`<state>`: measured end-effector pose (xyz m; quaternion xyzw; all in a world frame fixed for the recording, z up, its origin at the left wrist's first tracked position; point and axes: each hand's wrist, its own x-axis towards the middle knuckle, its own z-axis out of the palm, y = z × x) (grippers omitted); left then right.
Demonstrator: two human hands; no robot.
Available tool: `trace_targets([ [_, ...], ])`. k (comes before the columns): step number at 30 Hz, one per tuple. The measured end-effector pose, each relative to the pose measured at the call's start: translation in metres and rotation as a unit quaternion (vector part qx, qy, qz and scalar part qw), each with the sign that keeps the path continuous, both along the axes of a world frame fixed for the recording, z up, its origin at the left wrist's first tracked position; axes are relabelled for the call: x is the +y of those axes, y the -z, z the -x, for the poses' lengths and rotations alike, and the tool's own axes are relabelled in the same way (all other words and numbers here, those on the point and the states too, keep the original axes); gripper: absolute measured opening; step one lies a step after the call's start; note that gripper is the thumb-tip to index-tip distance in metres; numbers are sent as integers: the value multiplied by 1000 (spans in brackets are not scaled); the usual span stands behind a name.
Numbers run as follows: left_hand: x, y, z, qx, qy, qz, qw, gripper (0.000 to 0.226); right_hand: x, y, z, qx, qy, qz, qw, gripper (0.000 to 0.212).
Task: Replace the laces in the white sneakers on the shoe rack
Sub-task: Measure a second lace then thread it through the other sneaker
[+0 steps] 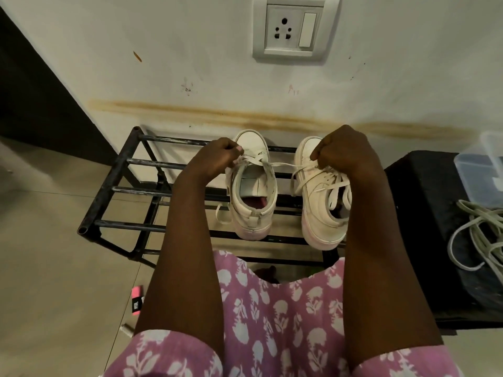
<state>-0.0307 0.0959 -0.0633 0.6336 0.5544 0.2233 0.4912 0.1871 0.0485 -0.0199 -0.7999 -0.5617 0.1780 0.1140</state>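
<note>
Two white sneakers stand side by side on a black metal shoe rack [119, 190], toes toward the wall. The left sneaker [251, 202] has a lace [283, 165] running from its top eyelets across to the right. My left hand [215, 159] pinches that lace at the sneaker's left eyelets. My right hand [343, 151] pinches the lace's other end, pulled taut, above the right sneaker [321, 210]. The right sneaker's lace lies loose across its opening.
A black stool [424, 213] at the right carries a heap of loose whitish laces [479, 235] and a clear plastic box [484, 170]. A wall socket [295, 28] is above. A pink packet [137, 299] lies on the tiled floor.
</note>
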Motion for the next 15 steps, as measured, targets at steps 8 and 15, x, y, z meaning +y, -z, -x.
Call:
trace_targets([
  [8,-2,-3,8,64,68,48,994,17,2,14,36,151,-98,-14,984,17],
  [15,-3,-1,7,96,60,42,993,22,8,25,47,143,-84,-24,986,19],
])
